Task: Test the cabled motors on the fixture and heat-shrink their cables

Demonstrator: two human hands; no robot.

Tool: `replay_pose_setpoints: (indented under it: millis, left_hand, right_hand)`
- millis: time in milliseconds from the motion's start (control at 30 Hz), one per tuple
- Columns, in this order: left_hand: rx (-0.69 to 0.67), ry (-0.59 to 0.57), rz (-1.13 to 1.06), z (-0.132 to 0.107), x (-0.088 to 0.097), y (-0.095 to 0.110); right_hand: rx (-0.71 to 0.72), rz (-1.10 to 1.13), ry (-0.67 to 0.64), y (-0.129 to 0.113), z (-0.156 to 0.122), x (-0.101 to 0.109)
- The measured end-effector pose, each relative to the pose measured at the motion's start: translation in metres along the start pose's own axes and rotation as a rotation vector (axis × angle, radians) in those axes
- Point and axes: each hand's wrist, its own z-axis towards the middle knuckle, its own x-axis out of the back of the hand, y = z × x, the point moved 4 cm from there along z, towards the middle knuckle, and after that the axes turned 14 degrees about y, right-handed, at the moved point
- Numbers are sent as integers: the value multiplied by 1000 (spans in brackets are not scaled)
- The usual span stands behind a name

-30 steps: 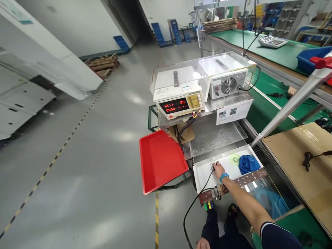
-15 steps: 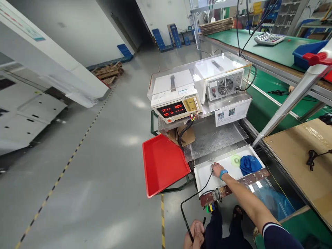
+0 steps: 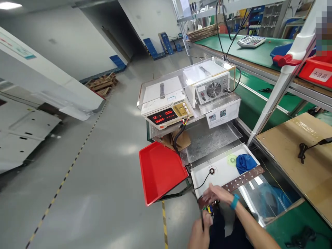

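Note:
My left hand (image 3: pixel 201 229), low in the view, is closed round a black cable (image 3: pixel 202 221). Just above it my right hand (image 3: pixel 214 194), with a blue wristband, hovers over the left end of the brown perforated strip (image 3: pixel 242 179). Its fingers are smeared by motion, so what they touch cannot be made out. Beyond it, a small round dark piece (image 3: pixel 212 171) with a thin black cord lies in the white tray (image 3: pixel 223 176). A blue cloth (image 3: pixel 245 163) and a pale green ring (image 3: pixel 232 159) are at the tray's right side. Yellow and blue clips (image 3: pixel 209 209) show below my right hand.
Behind the tray stands a power supply (image 3: pixel 166 114) with red digits, beside a fan-fronted unit (image 3: pixel 215 89) under a clear cover. A red bin (image 3: pixel 162 173) is to the left. Cardboard (image 3: pixel 298 166) and a slanted white post (image 3: pixel 269 103) are on the right.
My right hand has let go of the round piece in the tray and moved back towards me. My left hand has risen with the cable. The view has shifted slightly.

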Motion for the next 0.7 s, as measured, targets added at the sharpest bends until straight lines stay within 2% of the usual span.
replay_pose_setpoints:
  millis: [67,100,167,233,300,367,433,500,567,600,667,700]
  left_hand:
    - [-157,-91,129,-3,-22,20]
    - [-210,-134,165,-7,-32,27]
    - [-267,-206,192,-17,-48,38]
    - [-288,-252,194,-29,-56,42]
    - [-281,-284,208,-40,-58,41]
    - [-229,-304,190,-47,-56,37]
    - [-182,-353,119,-52,-52,31]
    - [-145,-356,4,-53,-46,21]
    - [-23,-231,-123,-48,-38,0]
    - [90,-143,-190,-45,-36,-16]
    - [410,-44,-331,-42,-40,-52]
    - [584,-61,-412,-43,-48,-69]
  right_hand:
    - [-31,284,-62,-10,-45,0]
    - [-59,389,-42,-15,-64,5]
    - [-115,539,73,-27,-96,23]
    - [-132,600,166,-38,-116,41]
    - [-108,576,115,-47,-128,50]
    - [-108,553,51,-48,-135,49]
    - [-164,668,115,-44,-139,45]
    - [-266,918,270,-36,-139,44]
    - [-366,1180,346,-32,-139,43]
    - [-402,1285,338,-33,-139,43]
    - [-443,1437,272,-36,-140,46]
    - [-453,1496,235,-38,-142,48]
